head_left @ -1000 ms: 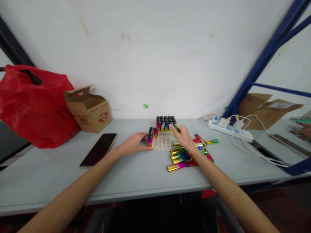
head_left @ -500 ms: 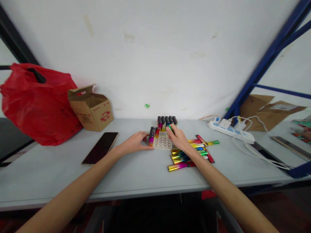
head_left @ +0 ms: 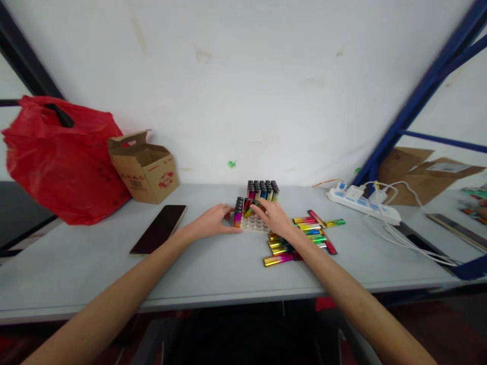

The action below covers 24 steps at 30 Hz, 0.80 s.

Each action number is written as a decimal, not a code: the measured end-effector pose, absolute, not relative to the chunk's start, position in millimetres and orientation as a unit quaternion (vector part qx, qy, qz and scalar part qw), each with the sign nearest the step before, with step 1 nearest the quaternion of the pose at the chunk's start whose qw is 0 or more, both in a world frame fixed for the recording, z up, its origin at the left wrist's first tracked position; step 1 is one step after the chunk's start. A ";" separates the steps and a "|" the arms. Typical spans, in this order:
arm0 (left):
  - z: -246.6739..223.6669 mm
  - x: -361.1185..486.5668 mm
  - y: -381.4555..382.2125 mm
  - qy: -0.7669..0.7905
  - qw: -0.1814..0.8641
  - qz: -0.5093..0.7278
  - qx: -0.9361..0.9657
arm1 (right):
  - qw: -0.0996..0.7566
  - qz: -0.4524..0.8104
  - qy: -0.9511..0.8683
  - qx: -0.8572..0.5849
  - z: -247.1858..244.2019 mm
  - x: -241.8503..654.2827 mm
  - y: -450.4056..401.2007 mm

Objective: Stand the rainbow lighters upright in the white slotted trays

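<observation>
A white tray with rows of round holes (head_left: 255, 223) lies on the table. Along its left end stands a row of upright lighters with black tops (head_left: 238, 213). My left hand (head_left: 213, 221) curls round that end, thumb at the front corner and fingers behind, gripping the tray. Pinched in my right hand (head_left: 274, 215) is a yellow-green lighter (head_left: 249, 211), tilted over the tray beside the row. Another lighter, partly hidden, stands just behind it. To the right, several shiny coloured lighters (head_left: 281, 259) lie in a loose pile, partly under my right forearm.
Behind the tray stands a block of upright lighters (head_left: 262, 189) near the wall. A dark phone (head_left: 159, 229) lies at left, with an open carton (head_left: 146, 175) and a red plastic bag (head_left: 64, 162) beyond. A white power strip (head_left: 363, 205) with cables sits at right.
My right hand has moved slightly left and toward me with the lighter, from near the back block to beside the left row. My left hand has stayed at the tray's end.
</observation>
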<state>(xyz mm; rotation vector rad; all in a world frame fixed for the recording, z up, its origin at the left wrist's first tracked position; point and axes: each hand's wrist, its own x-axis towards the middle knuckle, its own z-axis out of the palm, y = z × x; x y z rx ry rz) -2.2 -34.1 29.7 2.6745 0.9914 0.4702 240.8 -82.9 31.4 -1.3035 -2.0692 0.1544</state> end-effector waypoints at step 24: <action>31.0 -1.9 -33.9 0.357 0.120 0.154 0.913 | 0.213 -0.017 -0.826 -0.522 50.3 240.8 -95.5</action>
